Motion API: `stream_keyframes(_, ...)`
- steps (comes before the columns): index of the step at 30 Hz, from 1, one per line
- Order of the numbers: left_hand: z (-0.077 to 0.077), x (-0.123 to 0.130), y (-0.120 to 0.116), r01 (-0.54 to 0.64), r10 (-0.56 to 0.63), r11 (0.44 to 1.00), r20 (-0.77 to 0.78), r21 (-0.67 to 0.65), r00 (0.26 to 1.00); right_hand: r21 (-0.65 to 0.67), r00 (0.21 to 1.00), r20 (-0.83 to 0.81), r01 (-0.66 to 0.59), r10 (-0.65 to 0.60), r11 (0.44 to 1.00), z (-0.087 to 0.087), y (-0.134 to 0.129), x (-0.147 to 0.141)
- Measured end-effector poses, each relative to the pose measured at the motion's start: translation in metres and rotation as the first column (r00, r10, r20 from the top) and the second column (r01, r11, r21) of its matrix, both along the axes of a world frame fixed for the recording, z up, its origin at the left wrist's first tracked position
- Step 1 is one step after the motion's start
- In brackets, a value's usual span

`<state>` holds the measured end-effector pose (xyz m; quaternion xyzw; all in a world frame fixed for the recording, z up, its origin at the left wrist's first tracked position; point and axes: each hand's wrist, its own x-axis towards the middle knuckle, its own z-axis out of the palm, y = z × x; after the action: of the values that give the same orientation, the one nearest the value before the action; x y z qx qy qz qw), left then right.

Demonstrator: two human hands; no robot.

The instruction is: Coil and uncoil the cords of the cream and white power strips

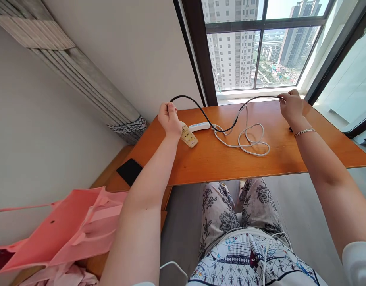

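A black cable (204, 114) stretches between my two hands, sagging in the middle to the table top. My left hand (170, 119) is closed around the cable at the table's far left. My right hand (291, 105) pinches its other side near the window. A cream power strip (189, 136) lies by my left wrist, partly hidden behind it. Beside it is a white power strip (199, 126), with a loosely looped white cord (254, 153) on the table. A small dark piece (290, 129) shows at my right wrist, too covered to make out.
The orange-brown wooden table (230, 167) reaches the window (262, 55). At left are a black flat object (130, 171), a pink bag (72, 226) and a gathered curtain (111, 99). My patterned lap is below the table's front edge.
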<state>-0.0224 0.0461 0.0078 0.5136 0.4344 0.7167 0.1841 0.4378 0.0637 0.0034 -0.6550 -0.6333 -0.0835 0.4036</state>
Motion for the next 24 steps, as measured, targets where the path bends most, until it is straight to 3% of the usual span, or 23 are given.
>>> stream_keyframes(5,0.013,0.024,-0.018,0.042,-0.044,0.999,0.14,0.015,0.989,-0.128,0.977,0.058,-0.197,0.206,0.972,-0.024,0.0,-0.042)
stream_keyframes(10,0.027,0.048,-0.044,0.164,-0.164,0.986,0.198,0.017,0.967,-0.088,0.833,0.224,-0.499,0.505,0.862,-0.048,-0.032,-0.104)
stream_keyframes(14,0.034,0.06,-0.06,0.209,-0.209,0.978,0.219,0.025,0.953,-0.113,0.752,0.259,-0.599,0.606,0.793,-0.063,-0.06,-0.142)
stream_keyframes(17,0.04,0.059,-0.066,0.222,-0.229,0.973,0.236,0.058,0.944,-0.095,0.744,0.207,-0.631,0.635,0.77,-0.073,-0.074,-0.152)
stream_keyframes(21,0.05,0.048,-0.069,0.125,-0.158,0.986,0.373,0.112,0.914,-0.032,0.799,0.174,-0.58,0.576,0.814,-0.079,-0.087,-0.143)
stream_keyframes(24,0.059,0.039,-0.068,0.052,-0.107,0.99,0.476,0.129,0.873,-0.055,0.826,0.147,-0.543,0.545,0.838,-0.079,-0.092,-0.128)
